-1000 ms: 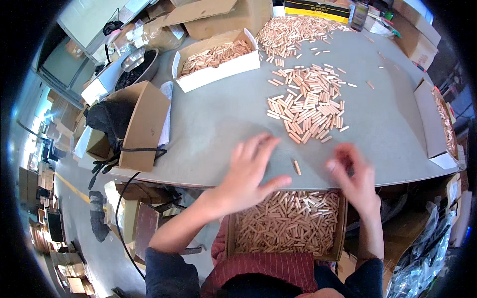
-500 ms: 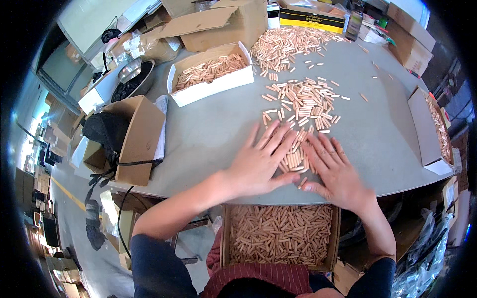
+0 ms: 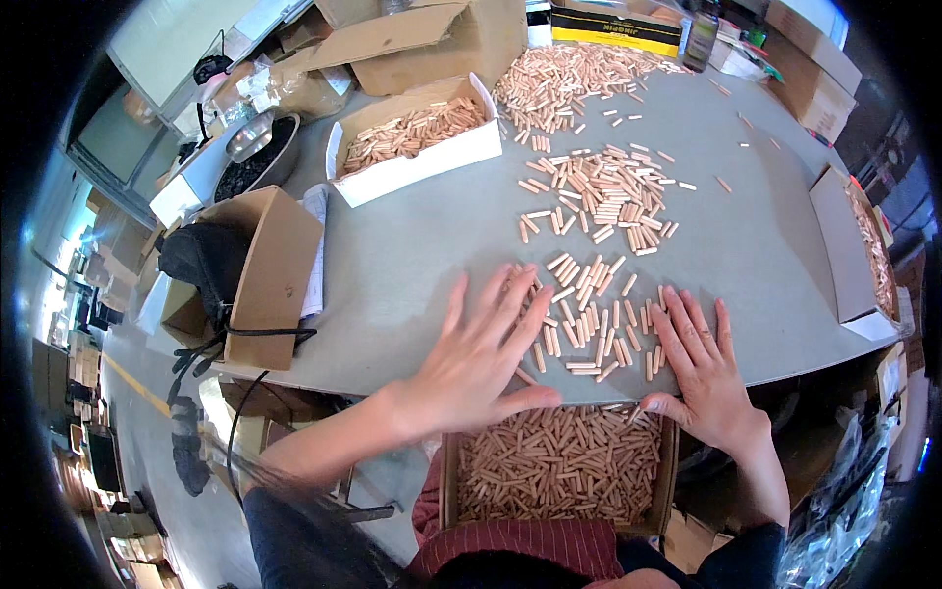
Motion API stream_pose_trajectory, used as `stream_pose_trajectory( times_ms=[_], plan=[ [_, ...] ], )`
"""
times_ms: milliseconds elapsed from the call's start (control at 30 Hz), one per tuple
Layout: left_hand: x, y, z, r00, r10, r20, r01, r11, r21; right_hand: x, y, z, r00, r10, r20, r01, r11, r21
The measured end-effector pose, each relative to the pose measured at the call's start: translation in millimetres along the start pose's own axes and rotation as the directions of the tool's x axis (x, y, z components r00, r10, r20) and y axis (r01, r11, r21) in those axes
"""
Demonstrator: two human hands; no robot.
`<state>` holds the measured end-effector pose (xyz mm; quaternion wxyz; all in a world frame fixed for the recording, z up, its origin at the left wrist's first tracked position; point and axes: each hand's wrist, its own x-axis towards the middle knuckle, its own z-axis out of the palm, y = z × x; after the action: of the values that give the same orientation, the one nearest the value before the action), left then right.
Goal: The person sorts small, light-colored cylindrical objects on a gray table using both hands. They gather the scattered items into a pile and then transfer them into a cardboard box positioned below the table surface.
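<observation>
Short wooden dowels (image 3: 591, 312) lie spread in a loose group near the front edge of the grey table. On the left side of this group is my left hand (image 3: 481, 344), its fingers apart and touching a few dowels. My right hand (image 3: 702, 373) rests on the table at the group's right side, fingers stretched out, with some dowels against its fingertips. Neither hand grasps anything. Below the table edge, between my forearms, a cardboard box (image 3: 449, 481) is filled with many more dowels. A second cluster of dowels (image 3: 613, 191) lies just beyond the group.
A large dowel heap (image 3: 569, 83) covers the table's far part. White boxes of dowels stand at left (image 3: 422, 162) and right (image 3: 852, 255). A cardboard box with a black item (image 3: 280, 265), a metal bowl (image 3: 285, 157) and a bottle (image 3: 701, 39) stand around the edges.
My hands have moved apart, left hand leftward and right hand rightward. The dowels between them have spread from a tight bunch into a wider, thinner layer.
</observation>
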<state>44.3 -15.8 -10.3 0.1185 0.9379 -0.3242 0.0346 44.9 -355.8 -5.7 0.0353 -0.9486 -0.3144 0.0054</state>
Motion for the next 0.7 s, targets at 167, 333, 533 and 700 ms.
stream_pose_trajectory(
  times_ms=[167,333,533,700],
  plan=[
    [35,-4,7,0.997,0.074,-0.014,-0.074,0.996,0.056,13,-3,3,1.0,-0.002,-0.02,0.001,0.999,-0.041],
    [44,-5,8,0.981,0.184,0.056,-0.184,0.983,-0.003,27,2,-1,0.995,-0.099,-0.033,0.101,0.994,0.045],
    [50,-30,11,0.995,-0.074,-0.07,0.056,0.972,-0.229,50,23,5,0.982,-0.112,-0.15,0.165,0.9,0.404],
    [44,-33,3,0.994,0.105,-0.009,-0.094,0.845,-0.526,62,27,6,0.968,-0.212,-0.134,0.239,0.615,0.752]
  ],
)
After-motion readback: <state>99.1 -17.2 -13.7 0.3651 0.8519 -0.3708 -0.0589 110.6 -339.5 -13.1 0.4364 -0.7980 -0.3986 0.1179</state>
